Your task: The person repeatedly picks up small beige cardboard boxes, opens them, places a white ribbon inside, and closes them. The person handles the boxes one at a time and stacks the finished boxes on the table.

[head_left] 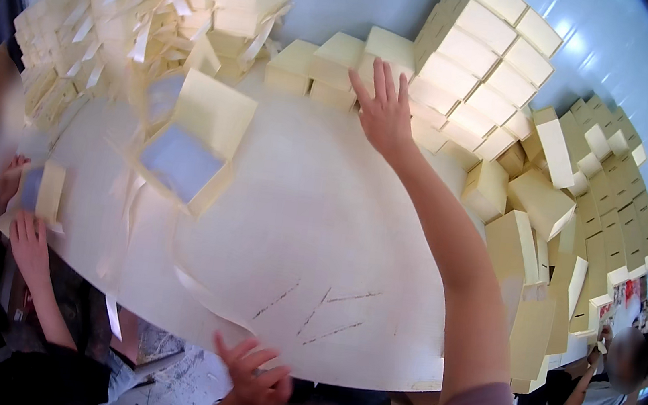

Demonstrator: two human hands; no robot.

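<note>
My right hand (pixel 385 111) reaches far across the white table (pixel 300 200), fingers spread and holding nothing. It is nearest to the cream cardboard boxes (pixel 389 47) lined up along the back; I cannot tell whether it touches one. By the table's near edge, my left hand (pixel 252 376) is slightly blurred, its fingers apart with nothing in them. To the left on the tabletop lies an opened cream box (pixel 206 139) with its lid up and a pale blue lining inside. A cream strip (pixel 200 288) curls across the table toward my left hand.
Closed cream boxes (pixel 473 39) form a tall stack at the back right, with loose boxes (pixel 538 200) heaped beside it. Boxes with dangling white strips (pixel 143 26) crowd the back left. A co-worker's hands (pixel 30 235) hold a small box at left; another person (pixel 597 382) works far right.
</note>
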